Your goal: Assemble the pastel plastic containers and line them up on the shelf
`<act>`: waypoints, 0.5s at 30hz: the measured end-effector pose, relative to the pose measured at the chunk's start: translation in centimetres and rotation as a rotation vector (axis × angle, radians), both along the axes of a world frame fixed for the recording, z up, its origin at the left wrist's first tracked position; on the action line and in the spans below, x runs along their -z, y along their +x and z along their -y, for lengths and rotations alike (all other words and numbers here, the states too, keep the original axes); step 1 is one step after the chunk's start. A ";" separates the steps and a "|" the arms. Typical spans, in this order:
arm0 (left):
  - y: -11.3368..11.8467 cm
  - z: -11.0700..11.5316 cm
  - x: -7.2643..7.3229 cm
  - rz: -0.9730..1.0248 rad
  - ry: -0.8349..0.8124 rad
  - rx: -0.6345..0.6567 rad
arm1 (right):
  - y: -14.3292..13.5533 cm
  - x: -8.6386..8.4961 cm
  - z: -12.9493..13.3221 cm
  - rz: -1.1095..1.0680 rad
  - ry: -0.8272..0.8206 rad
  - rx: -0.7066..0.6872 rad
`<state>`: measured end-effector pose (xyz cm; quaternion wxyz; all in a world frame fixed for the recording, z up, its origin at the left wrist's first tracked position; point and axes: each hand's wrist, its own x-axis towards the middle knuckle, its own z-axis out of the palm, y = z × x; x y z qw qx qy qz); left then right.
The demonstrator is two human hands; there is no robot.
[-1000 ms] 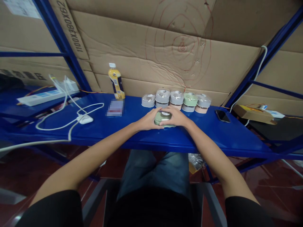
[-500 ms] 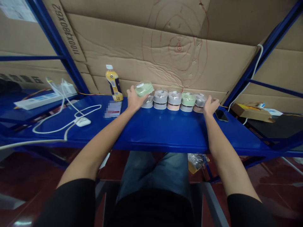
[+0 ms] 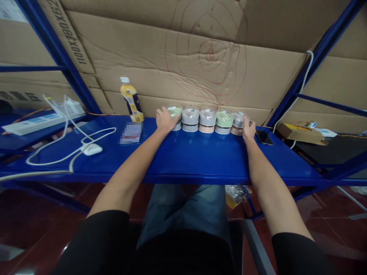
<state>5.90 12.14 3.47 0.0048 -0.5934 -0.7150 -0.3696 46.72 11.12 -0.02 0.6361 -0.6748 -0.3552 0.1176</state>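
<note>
Small rounded containers with clear lids stand in a row, stacked two high, on the blue shelf. My left hand (image 3: 167, 120) grips the green container (image 3: 174, 110) from its left side; it sits on top of the leftmost stack. At the other end, my right hand (image 3: 249, 129) is closed around the right side of the upper grey container (image 3: 238, 119), above a brownish one (image 3: 236, 131). Between the hands are a grey stack (image 3: 190, 119), a grey container on a peach one (image 3: 207, 128), and a green container (image 3: 224, 119) on a grey one. My fingers partly hide both end stacks.
Left of the row stand a yellow bottle (image 3: 132, 100) and a flat, blurred packet (image 3: 131, 133). White cables and a white charger-like piece (image 3: 92, 149) lie farther left, near a power strip (image 3: 43, 122). A phone (image 3: 264, 137) lies to the right. Cardboard (image 3: 137, 49) backs the blue shelf (image 3: 197, 156).
My left hand has lowered the tilted green container onto the leftmost stack, where it sits level. My right hand has drawn in closer around the right end stack. The view has shifted slightly.
</note>
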 end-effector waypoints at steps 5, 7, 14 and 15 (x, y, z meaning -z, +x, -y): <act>0.6 0.4 -1.0 -0.022 -0.015 -0.064 | -0.2 0.0 0.0 0.016 0.009 -0.001; 0.9 0.5 -1.2 -0.028 -0.026 -0.080 | -0.2 0.0 -0.1 0.011 0.017 0.005; 1.3 0.5 -1.4 -0.023 -0.047 -0.095 | 0.2 0.5 -0.3 -0.028 0.052 -0.052; 1.4 0.4 -1.5 -0.004 -0.055 -0.092 | 0.2 0.6 -0.4 -0.036 0.057 -0.071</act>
